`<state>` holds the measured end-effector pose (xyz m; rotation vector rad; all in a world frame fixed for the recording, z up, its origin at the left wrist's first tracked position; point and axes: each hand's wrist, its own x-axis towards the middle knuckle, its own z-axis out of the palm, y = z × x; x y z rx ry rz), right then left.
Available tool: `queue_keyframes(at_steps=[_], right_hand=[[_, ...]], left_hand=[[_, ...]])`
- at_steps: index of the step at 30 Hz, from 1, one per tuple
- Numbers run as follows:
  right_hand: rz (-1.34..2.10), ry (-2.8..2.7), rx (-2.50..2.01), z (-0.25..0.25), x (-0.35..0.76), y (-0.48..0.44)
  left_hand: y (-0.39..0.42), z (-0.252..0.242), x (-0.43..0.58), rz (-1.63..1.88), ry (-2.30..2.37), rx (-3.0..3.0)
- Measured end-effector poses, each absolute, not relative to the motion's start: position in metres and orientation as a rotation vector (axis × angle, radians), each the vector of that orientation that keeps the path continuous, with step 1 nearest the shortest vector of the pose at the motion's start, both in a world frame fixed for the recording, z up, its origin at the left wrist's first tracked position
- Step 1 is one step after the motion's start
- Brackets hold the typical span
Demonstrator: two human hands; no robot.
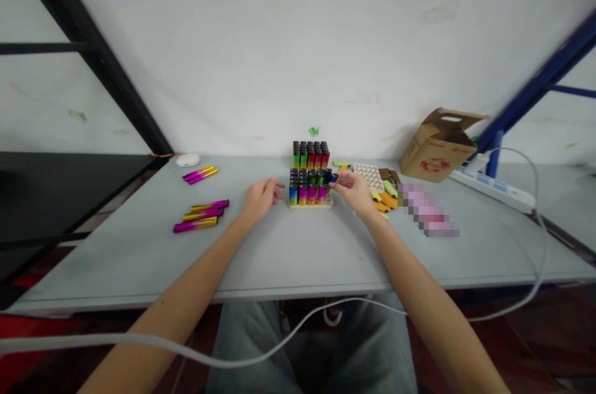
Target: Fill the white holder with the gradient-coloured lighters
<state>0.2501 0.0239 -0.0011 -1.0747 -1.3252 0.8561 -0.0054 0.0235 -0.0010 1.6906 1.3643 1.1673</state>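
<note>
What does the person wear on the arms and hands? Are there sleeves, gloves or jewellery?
Nothing shows on them. The left hand and the right hand have no gloves, and no ring, watch or bracelet is visible. Both forearms are bare up to the frame edge, so no sleeve shows.

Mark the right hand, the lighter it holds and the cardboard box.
right hand (357, 192): head view, back of the hand.
lighter (333, 178): head view, blue body at the fingertips.
cardboard box (435, 158): head view, its printed front face.
</note>
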Motion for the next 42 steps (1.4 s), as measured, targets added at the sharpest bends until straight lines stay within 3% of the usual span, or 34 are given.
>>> queue_keyframes(at_steps=[10, 42], right_hand=[[0.616, -1.474, -1.177, -0.0031, 0.2518, 0.0229], [0.518, -1.543, -1.242, 0.0014, 0.2555, 0.0180]], left_hand=[[0.0239, -0.0016, -0.0058, 1.168, 1.373, 1.708], [0.0218, 0.0005, -0.0048, 1.147, 1.380, 1.728]])
